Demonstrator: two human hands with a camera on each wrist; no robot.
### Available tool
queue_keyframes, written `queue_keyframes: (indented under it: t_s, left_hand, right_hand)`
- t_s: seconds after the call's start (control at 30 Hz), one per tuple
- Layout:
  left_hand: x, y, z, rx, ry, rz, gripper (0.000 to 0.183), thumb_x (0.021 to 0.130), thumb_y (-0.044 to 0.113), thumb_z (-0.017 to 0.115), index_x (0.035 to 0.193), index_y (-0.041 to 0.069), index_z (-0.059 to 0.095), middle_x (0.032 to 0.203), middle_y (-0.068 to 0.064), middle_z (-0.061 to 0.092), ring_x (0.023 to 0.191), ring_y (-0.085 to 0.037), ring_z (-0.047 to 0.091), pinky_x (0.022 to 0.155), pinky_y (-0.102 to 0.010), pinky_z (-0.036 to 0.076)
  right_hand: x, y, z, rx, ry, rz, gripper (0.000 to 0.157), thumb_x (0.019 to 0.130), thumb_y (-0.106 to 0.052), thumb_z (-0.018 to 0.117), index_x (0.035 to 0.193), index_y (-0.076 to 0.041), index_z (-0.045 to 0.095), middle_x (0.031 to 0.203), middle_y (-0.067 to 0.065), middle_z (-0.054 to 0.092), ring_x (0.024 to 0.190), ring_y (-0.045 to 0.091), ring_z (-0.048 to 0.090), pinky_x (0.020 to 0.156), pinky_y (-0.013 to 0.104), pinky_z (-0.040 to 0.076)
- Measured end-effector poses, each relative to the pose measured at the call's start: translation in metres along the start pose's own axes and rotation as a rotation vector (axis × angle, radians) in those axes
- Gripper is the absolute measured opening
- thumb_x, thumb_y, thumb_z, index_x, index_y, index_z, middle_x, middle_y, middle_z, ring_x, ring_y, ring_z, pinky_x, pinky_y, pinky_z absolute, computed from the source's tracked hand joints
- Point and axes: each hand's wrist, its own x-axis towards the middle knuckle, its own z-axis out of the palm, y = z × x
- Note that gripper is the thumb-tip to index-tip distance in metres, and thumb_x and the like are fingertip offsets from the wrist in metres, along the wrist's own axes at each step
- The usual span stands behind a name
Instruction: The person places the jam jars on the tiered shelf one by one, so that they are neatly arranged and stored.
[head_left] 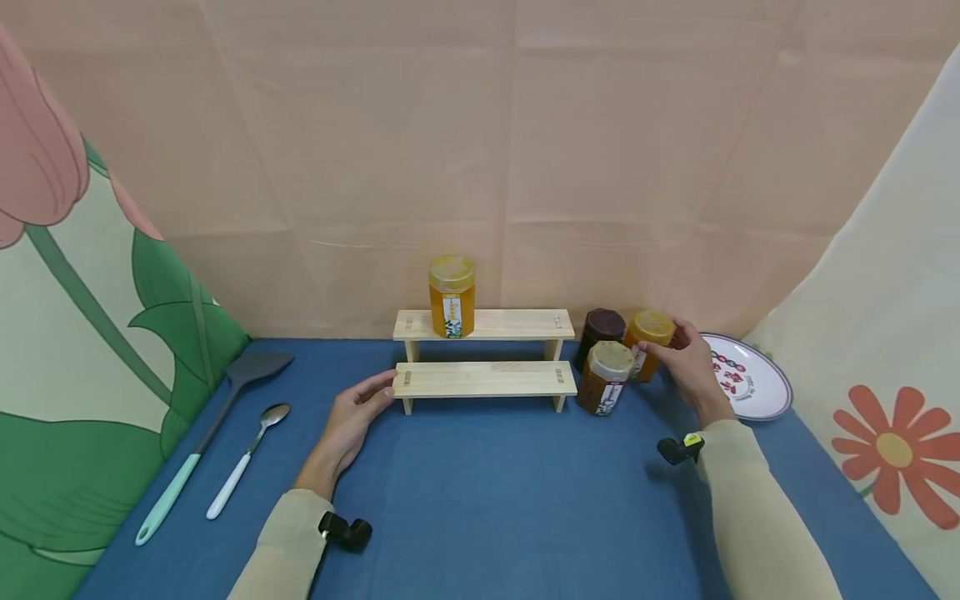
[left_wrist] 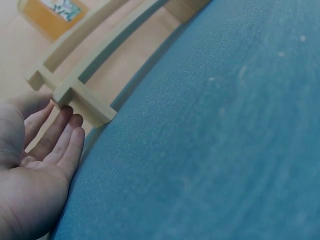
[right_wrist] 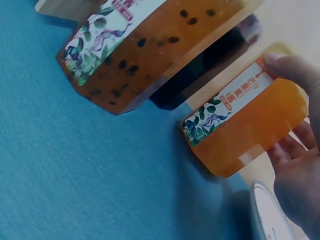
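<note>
My right hand [head_left: 692, 371] grips an orange jar [right_wrist: 244, 120] from its right side, long axis upright, with the wooden shelf [head_left: 483, 380] to my grip's left and my left hand [head_left: 352, 427] touching the shelf's far end.

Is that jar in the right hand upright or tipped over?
Upright: in the head view, the jar the right hand grips has its yellow lid on top.
</note>
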Motion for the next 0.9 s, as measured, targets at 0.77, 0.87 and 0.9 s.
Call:
queue_keyframes:
  t_s: [0.77, 0.87, 0.9]
  left_hand:
    - [0.001, -0.001, 0.001, -0.008, -0.002, 0.004, 0.049, 0.105, 0.024, 0.063, 0.152, 0.013, 0.053, 0.154, -0.009, 0.051, 0.123, -0.003, 0.06, 0.102, -0.013, 0.053]
    - [0.001, -0.001, 0.001, -0.01, -0.004, 0.004, 0.049, 0.105, 0.024, 0.063, 0.151, 0.013, 0.053, 0.154, -0.008, 0.051, 0.124, -0.003, 0.059, 0.102, -0.013, 0.053]
    - [0.001, -0.001, 0.001, -0.011, -0.005, 0.004, 0.049, 0.105, 0.024, 0.063, 0.151, 0.013, 0.053, 0.154, -0.008, 0.051, 0.124, -0.003, 0.059, 0.102, -0.013, 0.053]
  right_hand:
    - [-0.015, -0.056, -0.026, 0.157, -0.034, -0.132, 0.073, 0.093, -0.022, 0.079, 0.155, -0.024, 0.04, 0.138, -0.013, 0.053, 0.127, 0.012, 0.048, 0.122, 0.034, 0.043]
    - [-0.016, -0.065, -0.028, 0.231, -0.046, -0.15, 0.07, 0.093, -0.015, 0.078, 0.153, -0.021, 0.042, 0.137, -0.011, 0.054, 0.126, 0.012, 0.049, 0.103, 0.013, 0.05]
    - [-0.016, -0.068, -0.028, 0.234, -0.045, -0.153, 0.07, 0.093, -0.015, 0.078, 0.153, -0.021, 0.042, 0.137, -0.011, 0.054, 0.126, 0.012, 0.049, 0.096, 0.009, 0.051]
